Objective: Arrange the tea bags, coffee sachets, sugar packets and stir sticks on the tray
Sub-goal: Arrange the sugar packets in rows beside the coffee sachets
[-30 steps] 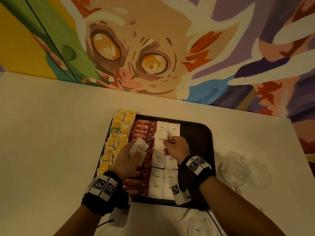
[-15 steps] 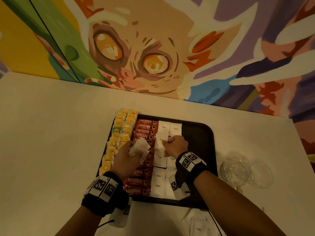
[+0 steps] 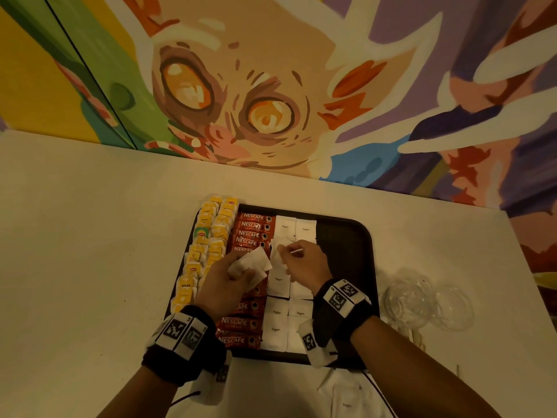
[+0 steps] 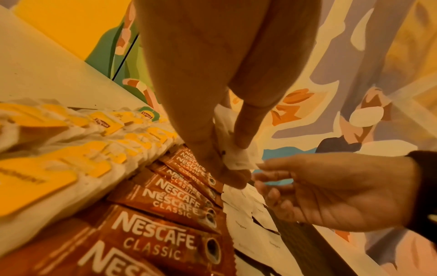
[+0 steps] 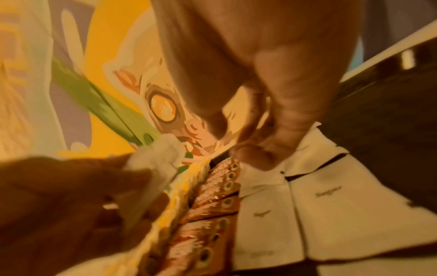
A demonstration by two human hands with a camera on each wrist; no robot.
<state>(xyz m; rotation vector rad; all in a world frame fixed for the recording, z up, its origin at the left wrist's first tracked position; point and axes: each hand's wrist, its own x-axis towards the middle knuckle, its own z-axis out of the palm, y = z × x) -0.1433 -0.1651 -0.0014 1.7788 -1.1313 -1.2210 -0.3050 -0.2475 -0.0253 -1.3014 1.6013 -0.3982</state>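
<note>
Since the earlier frame the right hand has moved a little forward along the sugar rows, so one more packet is probably being set down. From the left, the black tray carries yellow Lipton tea bags, then red Nescafe Classic sachets, then flat white sugar packets, and its right part is bare. The left hand holds a small bundle of spare sugar packets in curled fingers above the sachets. The right hand's fingertips pinch a white packet over the sugar rows.
</note>
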